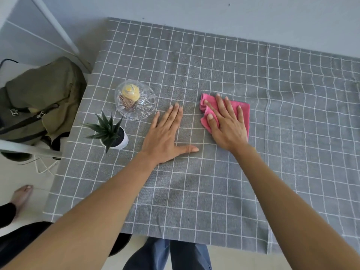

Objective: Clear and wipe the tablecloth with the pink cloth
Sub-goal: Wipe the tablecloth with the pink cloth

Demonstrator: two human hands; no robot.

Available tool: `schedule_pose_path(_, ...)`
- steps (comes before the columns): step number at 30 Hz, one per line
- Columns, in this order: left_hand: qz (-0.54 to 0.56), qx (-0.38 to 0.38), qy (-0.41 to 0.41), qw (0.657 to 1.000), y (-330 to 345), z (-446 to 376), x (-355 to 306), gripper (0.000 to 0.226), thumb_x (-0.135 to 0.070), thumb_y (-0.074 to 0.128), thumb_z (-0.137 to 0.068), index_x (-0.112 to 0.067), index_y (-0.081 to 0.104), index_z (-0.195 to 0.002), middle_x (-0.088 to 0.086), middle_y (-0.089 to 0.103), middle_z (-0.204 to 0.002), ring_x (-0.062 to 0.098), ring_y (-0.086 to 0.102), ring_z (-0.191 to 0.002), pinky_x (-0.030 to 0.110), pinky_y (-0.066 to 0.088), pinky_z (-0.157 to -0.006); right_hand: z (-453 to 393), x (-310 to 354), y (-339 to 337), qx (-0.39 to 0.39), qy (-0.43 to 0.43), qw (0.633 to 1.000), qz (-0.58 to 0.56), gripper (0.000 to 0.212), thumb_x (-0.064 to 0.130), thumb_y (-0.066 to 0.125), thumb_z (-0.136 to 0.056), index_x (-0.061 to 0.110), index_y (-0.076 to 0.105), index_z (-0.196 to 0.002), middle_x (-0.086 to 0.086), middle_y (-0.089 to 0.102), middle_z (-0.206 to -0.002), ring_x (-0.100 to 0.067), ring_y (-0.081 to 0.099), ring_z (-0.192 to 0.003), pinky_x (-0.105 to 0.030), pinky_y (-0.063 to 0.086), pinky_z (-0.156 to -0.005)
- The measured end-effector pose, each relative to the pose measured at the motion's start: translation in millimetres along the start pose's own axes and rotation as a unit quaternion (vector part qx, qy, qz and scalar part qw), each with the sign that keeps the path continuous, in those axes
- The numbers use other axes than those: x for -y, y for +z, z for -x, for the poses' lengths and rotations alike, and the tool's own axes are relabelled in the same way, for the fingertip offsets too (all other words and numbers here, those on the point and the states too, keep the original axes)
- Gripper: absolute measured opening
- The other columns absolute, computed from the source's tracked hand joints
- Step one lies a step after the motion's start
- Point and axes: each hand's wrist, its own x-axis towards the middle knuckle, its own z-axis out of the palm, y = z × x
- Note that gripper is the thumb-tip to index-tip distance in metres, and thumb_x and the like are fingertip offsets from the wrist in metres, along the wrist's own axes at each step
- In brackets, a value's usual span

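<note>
My right hand (227,123) lay flat, fingers spread, pressing the pink cloth (241,110) onto mid-tablecloth (214,182) to wipe, while my left hand (165,137), open-palmed, pinned the fabric against bunching, bowl (144,112) and plant (111,131) parked at the left edge.

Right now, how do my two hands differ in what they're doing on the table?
The right hand presses flat on the pink cloth; the left hand lies flat on the bare tablecloth. The left hand's thumb sticks far out sideways; the right hand's thumb stays closer in. Both are palm down, fingers extended, gripping nothing.
</note>
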Motion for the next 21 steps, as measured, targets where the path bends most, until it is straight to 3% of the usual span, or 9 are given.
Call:
schedule_pose_path(10, -0.011, 0.003, -0.001, 1.0, -1, -2, -1, 0.134, -0.099, 0.02, -0.058, -0.008, -0.013, -0.15, 0.007, -0.019, -0.158, 0.018, -0.016, -0.146, 0.046, -0.008, -0.118, 41, 8, 5, 0.023, -0.041, 0.999, 0.005, 0.05, 0.052, 0.008, -0.099, 0.047, 0.008, -0.148, 0.013, -0.005, -0.159, -0.012, -0.012, -0.146, -0.049, -0.009, -0.118)
schedule_pose_path(17, -0.017, 0.004, -0.003, 1.0, -2, -2, -1, 0.134, -0.1, 0.018, -0.057, -0.008, -0.013, -0.15, 0.007, -0.02, -0.158, 0.018, -0.018, -0.145, 0.048, -0.008, -0.118, -3, -1, -2, -0.004, 0.027, 1.0, -0.014, 0.048, 0.049, 0.01, -0.101, 0.045, 0.011, -0.149, 0.012, -0.005, -0.16, -0.013, -0.012, -0.146, -0.049, -0.01, -0.117)
schedule_pose_path(21, -0.015, 0.005, -0.003, 1.0, -2, -1, -1, 0.134, -0.099, 0.015, -0.056, -0.008, -0.013, -0.15, 0.007, -0.02, -0.158, 0.018, -0.018, -0.146, 0.049, -0.008, -0.118, 22, 5, 2, 0.006, -0.006, 1.0, -0.002, 0.049, 0.05, 0.01, -0.1, 0.045, 0.01, -0.149, 0.011, -0.006, -0.159, -0.012, -0.013, -0.146, -0.048, -0.011, -0.117)
